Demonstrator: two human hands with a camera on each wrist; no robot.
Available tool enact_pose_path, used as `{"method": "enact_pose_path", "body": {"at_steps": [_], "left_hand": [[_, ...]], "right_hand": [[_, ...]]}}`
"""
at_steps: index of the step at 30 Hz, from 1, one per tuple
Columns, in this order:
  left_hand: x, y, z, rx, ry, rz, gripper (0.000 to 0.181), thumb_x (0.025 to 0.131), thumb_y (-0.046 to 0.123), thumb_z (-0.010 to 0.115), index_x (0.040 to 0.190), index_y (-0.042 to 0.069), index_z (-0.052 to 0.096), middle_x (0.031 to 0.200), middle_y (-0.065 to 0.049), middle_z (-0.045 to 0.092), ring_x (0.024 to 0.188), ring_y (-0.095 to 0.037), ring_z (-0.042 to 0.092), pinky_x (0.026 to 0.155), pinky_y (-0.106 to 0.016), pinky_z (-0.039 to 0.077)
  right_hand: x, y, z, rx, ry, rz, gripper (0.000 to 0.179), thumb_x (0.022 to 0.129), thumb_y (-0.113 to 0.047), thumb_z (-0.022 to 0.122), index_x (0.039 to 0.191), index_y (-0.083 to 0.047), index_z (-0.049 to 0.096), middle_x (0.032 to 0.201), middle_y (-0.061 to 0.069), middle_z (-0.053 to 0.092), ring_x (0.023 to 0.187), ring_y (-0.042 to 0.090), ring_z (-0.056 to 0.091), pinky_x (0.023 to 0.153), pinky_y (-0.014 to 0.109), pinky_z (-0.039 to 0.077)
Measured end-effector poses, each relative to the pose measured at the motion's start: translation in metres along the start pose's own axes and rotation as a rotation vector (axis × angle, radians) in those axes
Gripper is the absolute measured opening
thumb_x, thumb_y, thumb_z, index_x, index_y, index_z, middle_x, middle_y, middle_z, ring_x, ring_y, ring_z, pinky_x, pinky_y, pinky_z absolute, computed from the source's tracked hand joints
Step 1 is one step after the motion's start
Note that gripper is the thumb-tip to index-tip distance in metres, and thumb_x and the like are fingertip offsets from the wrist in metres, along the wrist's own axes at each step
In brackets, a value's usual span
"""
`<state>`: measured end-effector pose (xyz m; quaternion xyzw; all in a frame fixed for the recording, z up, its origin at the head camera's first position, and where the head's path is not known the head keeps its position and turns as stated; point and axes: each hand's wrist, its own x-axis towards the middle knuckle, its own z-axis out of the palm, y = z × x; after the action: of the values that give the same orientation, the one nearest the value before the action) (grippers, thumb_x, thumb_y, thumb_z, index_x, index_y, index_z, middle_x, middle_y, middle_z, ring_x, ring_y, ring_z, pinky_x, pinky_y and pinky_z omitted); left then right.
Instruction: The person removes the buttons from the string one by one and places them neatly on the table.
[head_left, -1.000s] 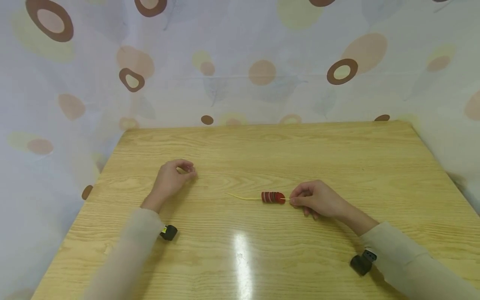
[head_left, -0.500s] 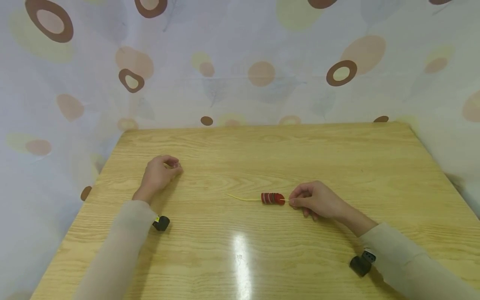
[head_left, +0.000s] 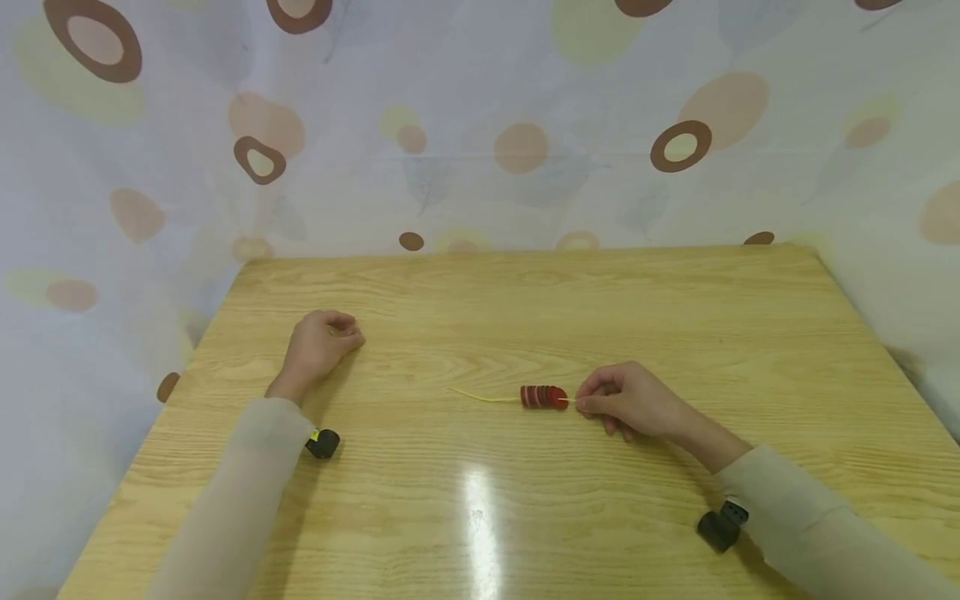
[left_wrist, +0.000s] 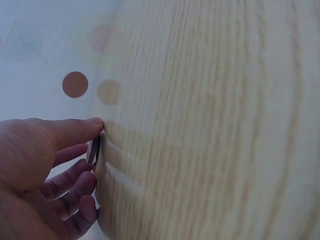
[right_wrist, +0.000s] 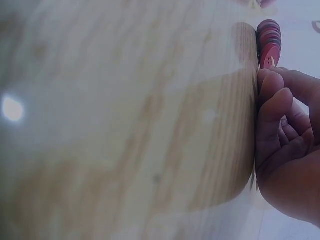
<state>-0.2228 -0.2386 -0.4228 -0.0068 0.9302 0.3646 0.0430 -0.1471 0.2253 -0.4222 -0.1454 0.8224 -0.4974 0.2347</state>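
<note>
On the wooden table (head_left: 420,467) lies a yellow string (head_left: 480,398) threaded through a tight row of red, pink and dark buttons (head_left: 542,397). My right hand (head_left: 630,404) pinches the string's right end, just beside the row. In the right wrist view, holes show in the nearest red button (right_wrist: 270,56). The string's left end lies loose. At the table's left part my left hand (head_left: 315,346) rests low, thumb and index finger close together. The left wrist view shows a small, flat, greyish button (left_wrist: 93,150) edge-on at those fingertips, partly hidden by the fingers.
A patterned light cloth (head_left: 450,125) hangs behind the table and at its sides. Black wrist cameras (head_left: 324,443) sit at both sleeves. A bright light reflection (head_left: 481,533) lies along the table's near middle.
My left hand has moved left and slightly away from me, then stays still over the last half second. The right hand, string and row of buttons look unmoved.
</note>
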Motion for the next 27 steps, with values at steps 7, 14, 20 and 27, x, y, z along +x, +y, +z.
{"method": "enact_pose_path", "body": {"at_steps": [7, 14, 20, 27], "left_hand": [[-0.002, 0.001, -0.002, -0.009, 0.006, 0.004, 0.041, 0.095, 0.016, 0.072, 0.128, -0.006, 0.063, 0.120, -0.020, 0.064, 0.106, -0.030, 0.060, 0.099, -0.047, 0.046], [-0.008, 0.002, 0.000, -0.038, 0.027, -0.004, 0.044, 0.095, 0.019, 0.072, 0.131, -0.004, 0.062, 0.128, -0.020, 0.058, 0.099, -0.027, 0.056, 0.082, -0.037, 0.048], [-0.016, 0.003, 0.008, -0.088, 0.072, 0.002, 0.039, 0.095, 0.018, 0.071, 0.129, 0.000, 0.065, 0.120, -0.016, 0.061, 0.096, -0.025, 0.054, 0.076, -0.033, 0.047], [-0.029, 0.020, 0.026, -0.193, 0.102, 0.035, 0.036, 0.094, 0.019, 0.073, 0.125, 0.003, 0.067, 0.120, -0.015, 0.063, 0.100, -0.026, 0.056, 0.076, -0.031, 0.049]], "right_hand": [[0.000, -0.001, 0.000, -0.001, 0.001, 0.003, 0.016, 0.097, -0.014, 0.069, 0.103, 0.001, 0.069, 0.076, 0.009, 0.065, 0.048, 0.012, 0.052, 0.038, 0.025, 0.045], [0.000, 0.000, 0.000, -0.001, -0.002, -0.006, 0.016, 0.097, -0.013, 0.068, 0.103, 0.001, 0.069, 0.076, 0.010, 0.065, 0.049, 0.012, 0.052, 0.038, 0.025, 0.045], [0.000, 0.000, -0.001, 0.006, -0.004, -0.006, 0.016, 0.097, -0.013, 0.068, 0.103, 0.001, 0.069, 0.077, 0.010, 0.066, 0.049, 0.012, 0.053, 0.038, 0.025, 0.045], [0.000, 0.001, -0.001, 0.013, -0.002, 0.002, 0.017, 0.096, -0.014, 0.069, 0.104, 0.001, 0.069, 0.077, 0.010, 0.066, 0.049, 0.012, 0.053, 0.038, 0.025, 0.045]]}}
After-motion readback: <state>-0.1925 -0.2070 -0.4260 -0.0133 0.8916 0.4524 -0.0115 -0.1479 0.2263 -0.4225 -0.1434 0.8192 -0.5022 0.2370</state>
